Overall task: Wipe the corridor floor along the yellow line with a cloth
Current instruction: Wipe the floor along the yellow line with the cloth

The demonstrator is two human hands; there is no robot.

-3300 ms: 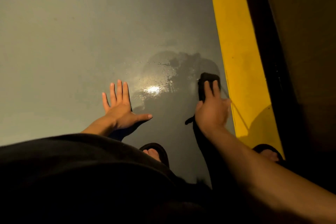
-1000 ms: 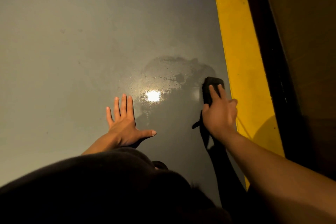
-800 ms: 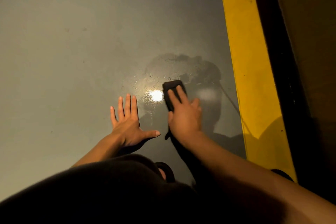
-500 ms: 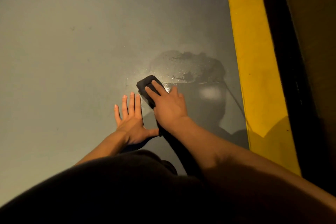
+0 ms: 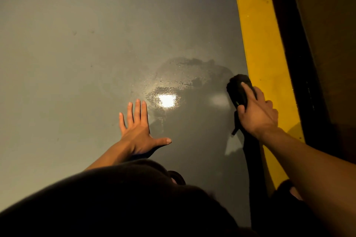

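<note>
My right hand (image 5: 257, 113) presses the dark cloth (image 5: 238, 88) on the grey corridor floor (image 5: 77, 54), at about 3 o'clock from the middle of my view. The fingers lie over the cloth and the thumb curls round its near edge, so I grip it while I push it down. The far end of the cloth touches the inner edge of the yellow line (image 5: 264, 54), or is just beside it; I cannot tell which.

Half a second ago the cloth was much more to the left, close to my left hand, and it covered the bright reflection. Now it has swept back to the right, and the bright reflection (image 5: 167, 100) shows again on the floor. So I judge that one full stroke across is finished and the cloth is again at the line, where the task wants it.

My left hand (image 5: 137, 131) is open, flat on the floor with straight fingers and the thumb spread out to the right. It holds nothing and only supports me. It has stayed at the same place during the stroke, at about 6 o'clock from the wet patch (image 5: 185, 77).

The wet patch lies between my two hands, a little farther from me, with a darker border at 12 o'clock. I think the next stroke should go forward along the yellow line, because the floor farther up beside it looks dull and not yet wiped.
</note>
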